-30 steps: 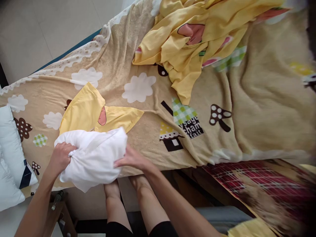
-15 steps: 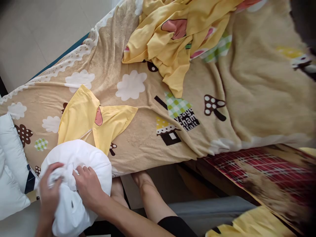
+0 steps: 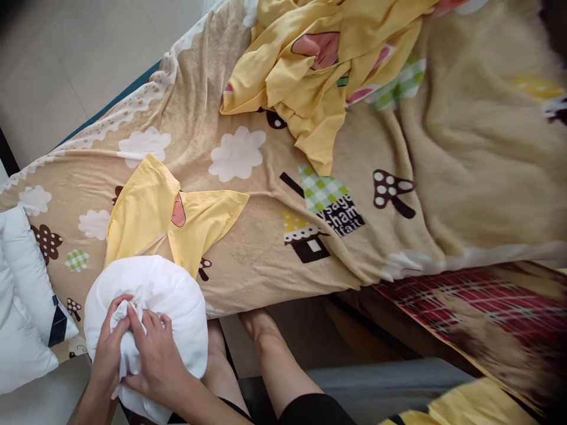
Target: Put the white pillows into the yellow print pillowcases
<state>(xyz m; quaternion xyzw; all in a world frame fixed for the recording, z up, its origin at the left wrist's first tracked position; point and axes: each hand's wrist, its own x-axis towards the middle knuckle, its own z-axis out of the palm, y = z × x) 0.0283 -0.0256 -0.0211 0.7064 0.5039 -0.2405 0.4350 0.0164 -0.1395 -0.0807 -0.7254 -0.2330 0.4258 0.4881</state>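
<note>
Head view, looking down at the near-left edge of a bed. A white bundle (image 3: 177, 295), rounded and taut like a stuffed cloth, rests on the patterned beige blanket (image 3: 266, 254) at that edge and partly overhangs it. It touches the lower hem of a flat yellow garment (image 3: 142, 212). The left hand (image 3: 106, 354) and right hand (image 3: 157, 360) meet at the bundle's near face. Each grip is pressed together on the same twist of gathered fabric (image 3: 126, 330), left fingers above it and right fingers beside and below. Whether the bundle is a pillow in its cover or simply balled cloth cannot be told from here.

Judged from this pose, the gathering goes best with the slack drawn evenly from all round the mouth. One grip should hold the twist while the other tucks, and the bundle's weight should stay on the bed rather than hang off the edge.

Also shown:
- a white pillow (image 3: 22, 307) at the far left
- a crumpled yellow heap (image 3: 310, 65) near the bed's far edge
- a red checked cloth (image 3: 465, 301) below the near edge at right
- the person's bare legs (image 3: 266, 348)
</note>
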